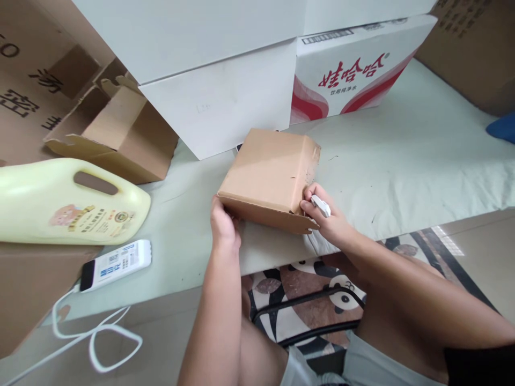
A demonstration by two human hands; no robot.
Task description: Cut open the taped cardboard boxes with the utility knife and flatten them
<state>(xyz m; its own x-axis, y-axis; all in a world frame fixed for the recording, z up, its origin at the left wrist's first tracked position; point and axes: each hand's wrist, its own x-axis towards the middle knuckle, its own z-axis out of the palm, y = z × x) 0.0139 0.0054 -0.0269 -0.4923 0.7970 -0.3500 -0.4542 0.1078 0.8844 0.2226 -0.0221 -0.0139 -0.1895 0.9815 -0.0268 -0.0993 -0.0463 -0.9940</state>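
Note:
A small brown cardboard box (265,166) sits tilted near the front edge of the covered table. My left hand (224,225) grips the box's lower left corner, with the fingers out of sight beneath it. At the box's right edge, my right hand (324,214) is closed around a small white utility knife (321,205), its blade end hidden by the hand and box. Those right fingers touch the cardboard. Dark scratches and ragged edges mark the box's right side.
White boxes (237,102) and a red-and-white carton (346,75) stand behind. Leftward are an open cardboard box (140,134), a pale yellow jug (48,209) and a white power strip (116,265) with its cable (94,332). A blue object (502,128) lies at the right.

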